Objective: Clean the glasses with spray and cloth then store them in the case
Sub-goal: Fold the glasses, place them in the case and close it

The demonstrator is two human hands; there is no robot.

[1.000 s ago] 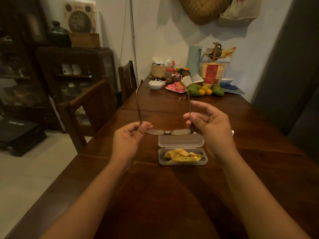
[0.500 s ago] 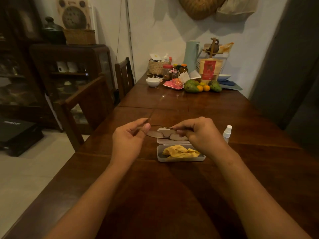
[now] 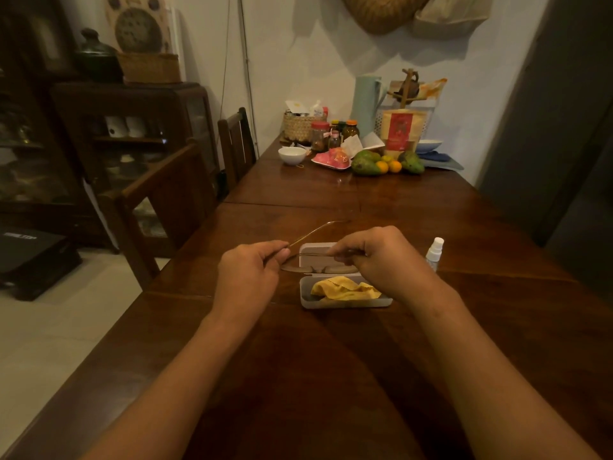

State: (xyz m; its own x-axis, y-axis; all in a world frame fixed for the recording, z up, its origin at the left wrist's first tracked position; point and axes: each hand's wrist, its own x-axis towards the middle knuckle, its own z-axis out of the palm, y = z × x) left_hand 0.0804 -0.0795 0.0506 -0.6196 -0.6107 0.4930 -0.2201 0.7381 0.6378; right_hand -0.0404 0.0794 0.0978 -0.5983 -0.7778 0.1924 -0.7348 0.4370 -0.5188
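Thin-framed glasses point(image 3: 316, 267) hang just above the open grey case point(image 3: 345, 303), over its lid. My left hand point(image 3: 250, 272) pinches the left temple near the hinge; that temple sticks out up and to the right. My right hand point(image 3: 381, 257) holds the right side, with the right temple folded across the lenses. A crumpled yellow cloth point(image 3: 345, 290) lies inside the case. A small white spray bottle point(image 3: 434, 252) stands on the table just right of my right hand.
The long dark wooden table point(image 3: 298, 376) carries a white bowl point(image 3: 292, 155), jars, fruit point(image 3: 366, 164) and packets at its far end. Two wooden chairs point(image 3: 172, 207) stand along the left side, with a dark cabinet behind them.
The glasses came down from in front of me to just above the case. The right temple has been folded in across the lenses; the left one still sticks out.
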